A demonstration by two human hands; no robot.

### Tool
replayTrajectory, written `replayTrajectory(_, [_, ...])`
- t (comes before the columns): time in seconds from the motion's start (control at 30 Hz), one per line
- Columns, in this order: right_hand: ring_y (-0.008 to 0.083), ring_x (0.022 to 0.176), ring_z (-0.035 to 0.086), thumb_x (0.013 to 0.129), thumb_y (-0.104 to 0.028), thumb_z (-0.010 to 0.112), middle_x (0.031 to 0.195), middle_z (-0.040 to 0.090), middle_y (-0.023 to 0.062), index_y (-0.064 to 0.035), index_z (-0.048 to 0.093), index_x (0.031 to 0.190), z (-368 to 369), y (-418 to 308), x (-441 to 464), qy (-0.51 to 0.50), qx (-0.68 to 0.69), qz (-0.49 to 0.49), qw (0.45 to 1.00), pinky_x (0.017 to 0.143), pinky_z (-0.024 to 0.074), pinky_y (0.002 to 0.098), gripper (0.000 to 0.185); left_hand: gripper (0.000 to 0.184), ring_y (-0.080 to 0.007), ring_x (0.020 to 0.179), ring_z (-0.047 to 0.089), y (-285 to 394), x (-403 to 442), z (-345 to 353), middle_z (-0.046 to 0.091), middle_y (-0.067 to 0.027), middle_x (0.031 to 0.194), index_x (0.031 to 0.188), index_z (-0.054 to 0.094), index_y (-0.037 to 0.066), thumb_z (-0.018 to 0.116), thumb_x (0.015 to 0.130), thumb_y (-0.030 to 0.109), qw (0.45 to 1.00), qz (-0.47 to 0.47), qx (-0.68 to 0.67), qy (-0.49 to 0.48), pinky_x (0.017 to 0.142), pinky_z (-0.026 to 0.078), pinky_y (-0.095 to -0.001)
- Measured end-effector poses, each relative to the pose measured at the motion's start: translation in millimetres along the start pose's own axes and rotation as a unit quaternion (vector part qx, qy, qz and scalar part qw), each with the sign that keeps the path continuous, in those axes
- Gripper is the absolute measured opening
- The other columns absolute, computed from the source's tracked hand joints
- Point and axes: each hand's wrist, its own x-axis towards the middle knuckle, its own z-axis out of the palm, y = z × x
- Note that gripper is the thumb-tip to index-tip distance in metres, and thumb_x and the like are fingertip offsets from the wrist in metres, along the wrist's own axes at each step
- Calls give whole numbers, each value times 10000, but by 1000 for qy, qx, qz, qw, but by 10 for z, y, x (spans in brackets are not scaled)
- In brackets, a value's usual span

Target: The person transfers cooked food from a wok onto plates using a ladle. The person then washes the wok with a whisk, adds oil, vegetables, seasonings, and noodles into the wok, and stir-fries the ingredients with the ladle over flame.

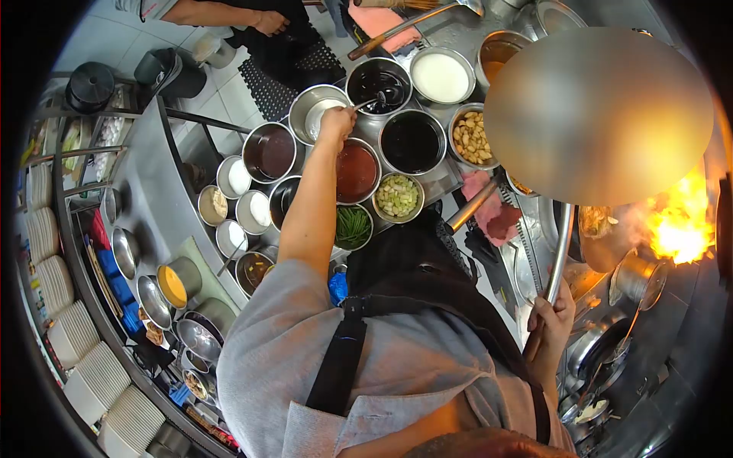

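My left hand [336, 126] is closed round the handle of a small spoon [368, 104], whose bowl is at the dark liquid [389, 88] in a round pot. Next to that hand stands a pot of clear, pale liquid [324, 114]. Below my left wrist is a pot of red sauce [356, 172]. On the right, my right hand [551, 314] grips a long metal handle [563, 248]. The far end of this handle disappears behind a large blurred oval, so what it joins is hidden.
Tall flames [679, 221] burn at the right. Pots of chopped greens [397, 196], green beans [353, 227] and white liquid [440, 75] stand ahead. Another person's hand [271, 23] shows at the top. Stacked trays [99, 378] fill the left shelf. A ladle [405, 29] lies at the top.
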Motion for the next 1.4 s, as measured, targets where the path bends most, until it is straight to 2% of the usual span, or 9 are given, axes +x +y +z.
replayTrajectory(0.2, [96, 411, 486, 803, -43, 604, 731, 572, 47, 24, 378, 1406, 497, 20, 732, -172, -46, 17, 984, 363, 386, 217, 647, 248, -62, 425, 344, 356, -886, -204, 479, 31, 605, 792, 589, 69, 517, 951, 245, 985, 16, -169, 28, 366, 195, -227])
replayTrajectory(0.23, [98, 420, 501, 801, -28, 591, 757, 584, 55, 19, 380, 1407, 588, 90, 890, -190, -41, 6, 981, 367, 395, 218, 643, 262, -109, 450, 421, 380, -950, -245, 537, -13, 625, 808, 604, 37, 524, 947, 244, 988, 33, -151, 31, 388, 298, -264])
replayTrajectory(0.37, [112, 444, 530, 796, 12, 541, 864, 599, 82, -34, 355, 1441, 720, 133, 1373, -307, 1, 24, 951, 360, 428, 226, 672, 256, -397, 657, 625, 733, -1390, 81, 629, -252, 772, 812, 595, -7, 546, 925, 218, 871, 361, 245, 224, 613, 488, -499])
replayTrajectory(0.5, [132, 405, 510, 825, -19, 536, 651, 570, 81, -7, 386, 1395, 677, -61, 1493, -364, 66, 112, 922, 337, 411, 235, 590, 152, -345, 572, 620, 674, -1120, 520, 613, -166, 741, 809, 535, 50, 557, 913, 159, 748, 495, 376, 233, 508, 517, -433])
replayTrajectory(0.77, [142, 345, 452, 853, -68, 518, 500, 478, 71, 40, 343, 1389, 624, -88, 1536, -389, 140, 147, 899, 304, 390, 257, 574, 189, -378, 545, 598, 829, -1245, 223, 599, -194, 661, 749, 557, 31, 588, 895, 146, 754, 485, 295, 330, 492, 492, -469])
replayTrajectory(0.97, [133, 364, 467, 843, -65, 502, 540, 492, 62, 66, 351, 1378, 758, -140, 1508, -373, 117, 126, 912, 335, 396, 249, 571, 163, -386, 687, 647, 409, -918, 124, 651, -198, 747, 770, 655, 21, 554, 849, 121, 861, 262, 277, 336, 631, 517, -478])
replayTrajectory(1.07, [106, 377, 448, 837, -69, 526, 642, 496, 50, 54, 332, 1392, 817, -67, 1510, -328, 46, 120, 936, 341, 379, 219, 601, 418, -447, 744, 642, 116, -455, 128, 642, -276, 748, 773, 669, -45, 570, 872, 349, 893, 217, 325, 221, 726, 514, -505])
replayTrajectory(1.23, [76, 379, 428, 858, -112, 536, 743, 461, 41, 38, 334, 1369, 977, -209, 1375, -352, 28, 106, 929, 319, 361, 204, 570, 463, -405, 836, 657, 13, -1028, -249, 671, -251, 861, 888, 677, 0, 650, 813, 455, 937, 117, 86, 319, 774, 515, -457])
replayTrajectory(1.4, [74, 376, 410, 855, -125, 539, 739, 460, 40, 46, 342, 1358, 1230, -395, 1277, -387, -41, 102, 915, 309, 339, 209, 566, 291, -303, 749, 676, -862, -2309, -1238, 673, -175, 786, 993, 652, 30, 664, 837, 275, 797, 128, -35, 590, 695, 524, -381])
